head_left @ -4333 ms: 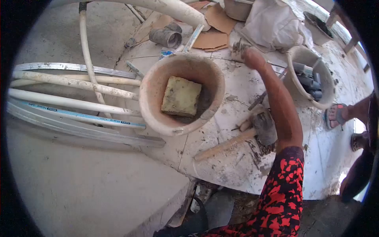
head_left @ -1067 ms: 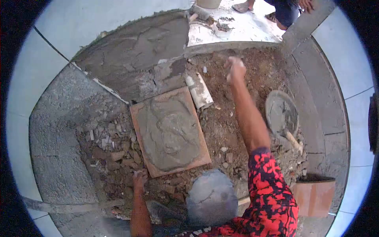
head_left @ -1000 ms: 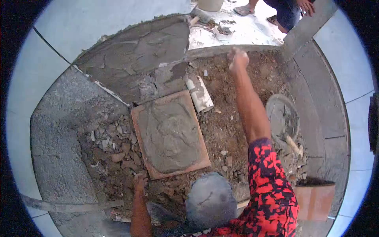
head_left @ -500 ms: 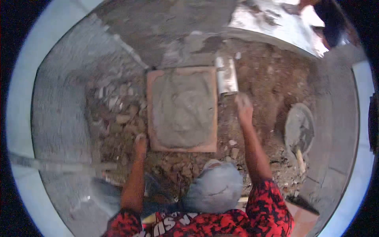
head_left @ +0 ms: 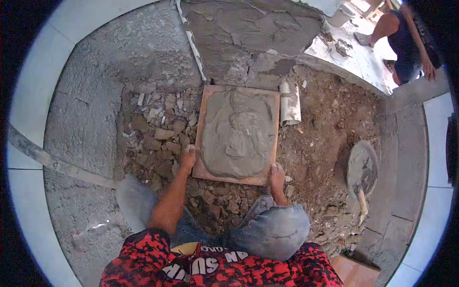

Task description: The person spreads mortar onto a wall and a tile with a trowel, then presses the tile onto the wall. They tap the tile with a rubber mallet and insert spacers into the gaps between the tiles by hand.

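A square reddish-brown tile (head_left: pixel 204 173) lies in front of me, tilted slightly in view. Wet grey mortar (head_left: pixel 236 134) covers most of its upper face, leaving a bare border. My left hand (head_left: pixel 188 158) grips the tile's left edge near the lower corner. At the lower right corner, my right hand (head_left: pixel 277 176) is closed on the opposite edge; its fingertips are partly hidden. A short white pipe piece (head_left: pixel 290 103) stands beside the tile's upper right corner, apart from both hands.
Rubble (head_left: pixel 165 134) and soil (head_left: pixel 325 115) surround the tile. A mortar bucket (head_left: pixel 358 162) with a wooden-handled tool (head_left: pixel 362 205) sits at right. Fresh mortar (head_left: pixel 253 31) covers the wall side beyond. A long straight bar (head_left: pixel 71 167) lies left. Another person (head_left: pixel 406 43) is at upper right.
My right hand has come back from near the white pipe to the tile's right edge. My left hand has moved up onto its left edge. The whole view has shifted.
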A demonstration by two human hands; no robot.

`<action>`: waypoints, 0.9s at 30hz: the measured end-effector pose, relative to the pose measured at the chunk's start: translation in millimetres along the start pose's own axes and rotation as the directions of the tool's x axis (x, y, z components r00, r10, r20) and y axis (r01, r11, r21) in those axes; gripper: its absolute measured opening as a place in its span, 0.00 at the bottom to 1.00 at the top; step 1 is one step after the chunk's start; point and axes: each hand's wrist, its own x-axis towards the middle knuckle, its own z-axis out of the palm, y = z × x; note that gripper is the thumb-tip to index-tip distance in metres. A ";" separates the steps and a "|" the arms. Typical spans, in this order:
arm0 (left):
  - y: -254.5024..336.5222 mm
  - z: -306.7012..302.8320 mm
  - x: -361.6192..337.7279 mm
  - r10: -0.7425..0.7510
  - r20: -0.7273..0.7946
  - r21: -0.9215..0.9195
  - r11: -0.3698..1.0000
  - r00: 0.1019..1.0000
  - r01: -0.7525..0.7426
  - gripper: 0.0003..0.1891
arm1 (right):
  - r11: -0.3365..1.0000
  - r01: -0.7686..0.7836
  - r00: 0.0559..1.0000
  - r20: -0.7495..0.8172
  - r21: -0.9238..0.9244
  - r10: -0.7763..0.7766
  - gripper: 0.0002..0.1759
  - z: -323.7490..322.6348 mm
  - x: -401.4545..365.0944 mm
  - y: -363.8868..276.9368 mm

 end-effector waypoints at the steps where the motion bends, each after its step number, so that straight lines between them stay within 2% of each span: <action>1: 1.4 -1.8 6.1 0.127 -0.083 -0.154 0.978 0.988 -0.138 0.20 | 0.999 0.029 0.999 -0.020 -0.015 -0.029 0.19 -3.3 4.8 -5.2; 2: -0.7 -2.5 6.7 0.224 -0.180 -0.290 0.918 0.958 -0.269 0.17 | 0.998 0.052 0.998 -0.028 -0.032 -0.053 0.19 -6.8 5.5 -9.5; 3: 1.0 -8.0 -0.1 0.208 -0.171 -0.292 0.923 0.963 -0.251 0.17 | 0.998 0.044 0.999 -0.014 -0.041 -0.044 0.19 -15.1 5.4 -16.4; 5: 42.7 -49.3 -23.1 0.153 0.116 -0.629 0.776 0.981 -0.047 0.13 | 0.997 -0.049 0.984 0.174 0.055 0.039 0.18 -39.5 14.2 -45.4; 6: 106.6 -95.4 -67.6 -0.046 0.178 -0.636 0.757 0.983 0.150 0.10 | 0.933 -0.182 0.969 0.216 0.310 0.118 0.17 -53.7 6.3 -84.4; 7: 105.0 -96.6 -62.6 -0.044 0.170 -0.644 0.752 0.985 0.145 0.10 | 0.936 -0.171 0.970 0.217 0.308 0.106 0.17 -56.8 9.2 -87.7; 9: 105.3 -101.0 -55.0 -0.028 0.258 -0.786 0.575 0.966 0.227 0.11 | 0.945 -0.200 0.963 0.227 0.259 0.142 0.17 -65.2 11.1 -86.4; 10: 108.9 -105.6 -53.5 -0.031 0.258 -0.789 0.570 0.966 0.229 0.11 | 0.946 -0.198 0.963 0.231 0.255 0.140 0.17 -64.4 12.2 -86.8; 12: 113.3 -114.1 -55.2 0.050 0.108 -0.660 0.750 0.993 0.034 0.13 | 0.943 -0.144 0.980 0.177 0.299 0.093 0.18 -62.3 12.0 -88.8; 13: 109.1 -113.4 -53.9 0.044 0.112 -0.661 0.749 0.993 0.041 0.13 | 0.940 -0.117 0.986 0.148 0.321 0.073 0.18 -61.7 10.9 -91.4; 14: 104.0 -111.7 -50.3 0.092 0.070 -0.594 0.804 0.993 -0.033 0.15 | 0.940 -0.121 0.986 0.148 0.318 0.076 0.18 -61.5 8.5 -94.6; 15: 99.2 -108.7 -47.8 0.145 0.037 -0.518 0.849 0.989 -0.105 0.17 | 0.968 -0.042 0.994 0.104 0.248 0.017 0.18 -63.7 2.1 -107.7; 16: 94.3 -103.5 -50.8 0.149 0.046 -0.518 0.849 0.988 -0.104 0.17 | 0.985 0.035 0.997 0.061 0.171 -0.046 0.18 -67.0 -2.3 -116.8; 18: 82.2 -87.1 -63.0 0.261 -0.097 -0.602 0.753 0.960 -0.266 0.18 | 0.989 0.040 0.996 0.073 0.145 -0.051 0.17 -78.1 -3.2 -119.9; 19: 68.3 -76.0 -66.0 0.259 -0.083 -0.605 0.754 0.962 -0.255 0.18 | 0.992 0.039 0.994 0.101 0.121 -0.051 0.17 -83.0 -8.6 -117.0; 20: 52.2 -65.8 -71.7 0.122 -0.067 -0.488 0.861 0.990 -0.140 0.19 | 0.993 0.024 0.994 0.107 0.111 -0.036 0.17 -86.5 -17.3 -111.2; 22: 52.2 -66.7 -87.9 -0.014 -0.079 -0.361 0.932 0.997 -0.016 0.19 | 0.992 0.043 0.992 0.114 0.119 -0.056 0.17 -87.0 -26.4 -97.8; 24: 64.2 -79.2 -106.6 0.179 -0.063 -0.542 0.820 0.982 -0.184 0.20 | 0.992 -0.009 0.994 0.110 0.126 -0.005 0.17 -83.3 -37.7 -80.0; 27: 80.0 -91.5 -119.3 0.179 -0.050 -0.429 0.884 0.983 -0.183 0.20 | 0.990 -0.107 0.986 0.137 0.090 0.094 0.18 -82.4 -42.1 -79.3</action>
